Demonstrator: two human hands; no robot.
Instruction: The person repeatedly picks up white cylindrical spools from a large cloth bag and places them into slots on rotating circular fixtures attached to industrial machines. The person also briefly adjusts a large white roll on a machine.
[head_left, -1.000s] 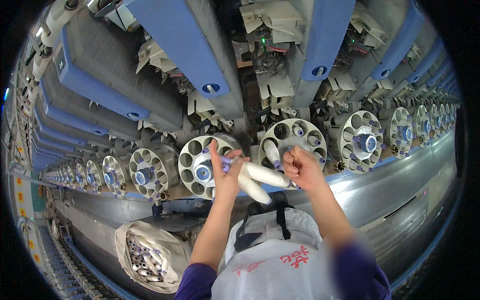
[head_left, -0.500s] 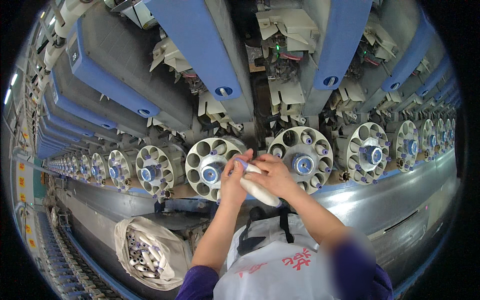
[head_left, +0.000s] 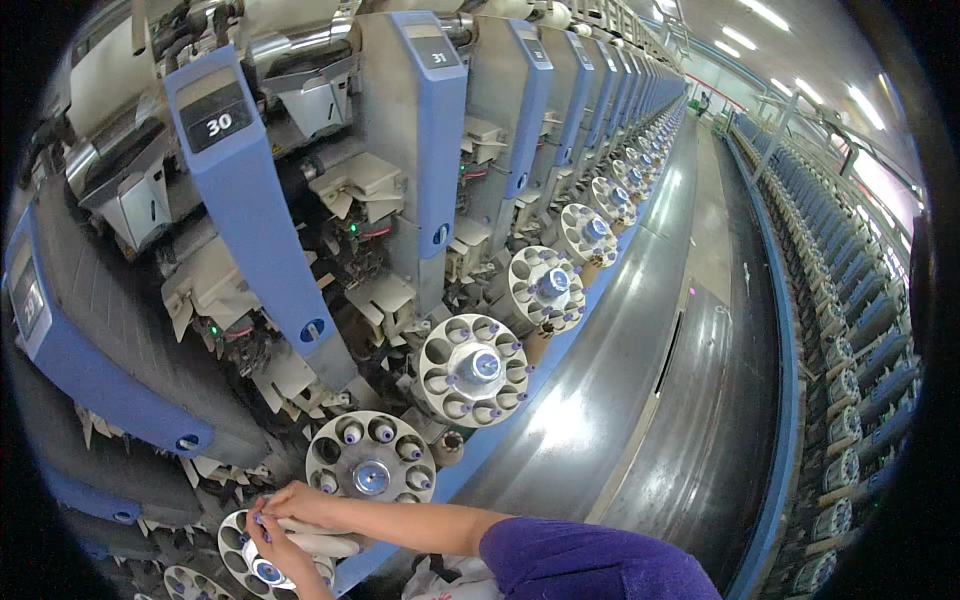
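View swung right since half a second ago; aisle floor now runs up right of centre. Left hand and right hand, mid-frame then, now together at lower left: left clamped on white bobbins, right's grip unclear. Bobbins at a round magazine.

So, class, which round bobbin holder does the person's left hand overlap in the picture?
The round holder just below the right hand: the left hand crosses its face, while the neighbouring holders are clear of that hand.
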